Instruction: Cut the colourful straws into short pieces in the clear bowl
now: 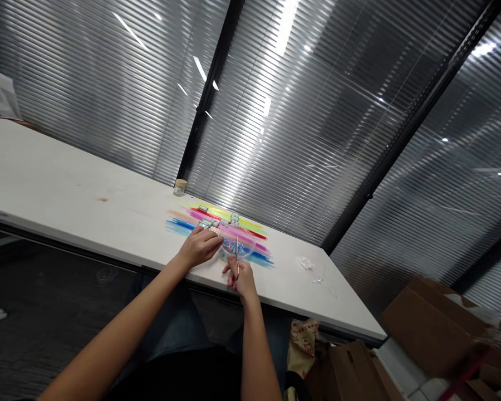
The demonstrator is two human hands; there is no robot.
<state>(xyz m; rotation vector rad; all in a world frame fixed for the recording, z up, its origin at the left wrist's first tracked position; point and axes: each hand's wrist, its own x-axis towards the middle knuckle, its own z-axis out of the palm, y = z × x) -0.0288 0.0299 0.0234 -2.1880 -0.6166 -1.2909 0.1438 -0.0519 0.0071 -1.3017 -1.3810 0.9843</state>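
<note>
Right hand [242,277]: fingers clamped on scissors [236,252], blades over a clear bowl [254,248]. Left hand [200,245]: fingers curled beside the rim; whether they grip anything cannot be told. Beneath the blades, small coloured pieces [232,248] suggest cutting partly done; beyond the fingers, long coloured strips [200,215] appear uncut.

Probably office: slatted blinds [108,106], dark frames [207,92], long white table [67,167], cardboard boxes [430,314].
</note>
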